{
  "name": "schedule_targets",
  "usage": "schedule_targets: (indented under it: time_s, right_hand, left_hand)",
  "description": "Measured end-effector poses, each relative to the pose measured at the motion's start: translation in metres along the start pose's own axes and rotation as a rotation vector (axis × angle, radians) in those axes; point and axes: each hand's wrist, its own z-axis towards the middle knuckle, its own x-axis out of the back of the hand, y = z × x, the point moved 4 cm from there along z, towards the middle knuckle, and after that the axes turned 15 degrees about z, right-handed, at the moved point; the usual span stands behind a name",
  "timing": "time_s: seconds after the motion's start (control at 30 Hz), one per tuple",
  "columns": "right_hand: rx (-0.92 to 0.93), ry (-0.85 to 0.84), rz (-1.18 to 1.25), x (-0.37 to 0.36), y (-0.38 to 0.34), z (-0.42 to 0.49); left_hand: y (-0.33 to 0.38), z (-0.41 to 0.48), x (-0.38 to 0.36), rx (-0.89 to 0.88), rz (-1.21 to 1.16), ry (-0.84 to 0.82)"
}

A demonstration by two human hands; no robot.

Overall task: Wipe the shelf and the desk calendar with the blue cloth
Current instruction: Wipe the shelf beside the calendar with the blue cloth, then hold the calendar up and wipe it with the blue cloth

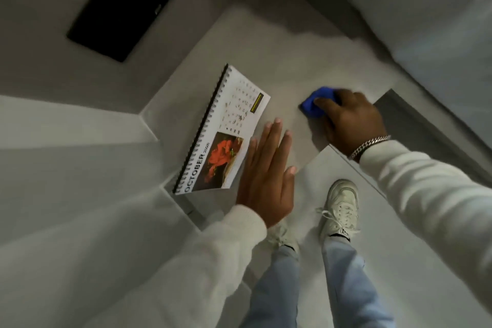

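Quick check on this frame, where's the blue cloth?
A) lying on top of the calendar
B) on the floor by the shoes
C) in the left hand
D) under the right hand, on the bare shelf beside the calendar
D: the blue cloth is bunched under the right hand on the shelf, apart from the calendar; the left hand lies flat and open, holding nothing.

What we see around the work

We look down on a white sneaker (341,208) with loose laces below light blue jeans (348,282), a silver chain bracelet (368,144), a black panel (127,5) set in the grey wall, and white fabric (426,8) at upper right.
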Motion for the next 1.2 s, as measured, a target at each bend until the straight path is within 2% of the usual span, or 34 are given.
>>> schedule_targets:
  time_s: [0.1,0.17,0.23,0.37,0.47,0.6,0.93,1.2]
  right_hand:
    - [-0.062,-0.07,0.095,-0.005,-0.019,-0.017]
    - [-0.098,-0.113,0.182,-0.014,-0.03,-0.028]
    - [-0.144,-0.092,0.273,-0.023,-0.041,-0.037]
    - [-0.294,0.055,0.526,-0.033,-0.058,-0.04]
    - [-0.256,0.106,0.689,-0.047,-0.079,-0.04]
    - [-0.172,0.153,0.812,-0.065,-0.112,-0.04]
    - [-0.161,0.322,0.945,-0.099,-0.16,-0.05]
    - [-0.348,0.357,0.967,-0.114,-0.152,-0.042]
  left_hand:
    - [-0.019,-0.005,0.043,-0.031,0.12,0.094]
    - [-0.043,0.0,0.065,0.016,0.157,0.112]
    - [-0.068,0.008,0.079,0.039,0.207,0.055]
    - [-0.099,0.021,0.08,-0.122,0.391,-0.128]
    - [-0.109,0.024,0.072,-0.125,0.381,-0.153]
    - [-0.113,0.023,0.067,-0.088,0.305,-0.109]
    - [-0.113,0.026,0.069,-0.141,0.227,-0.116]
    - [-0.112,0.026,0.068,-0.155,0.291,-0.086]
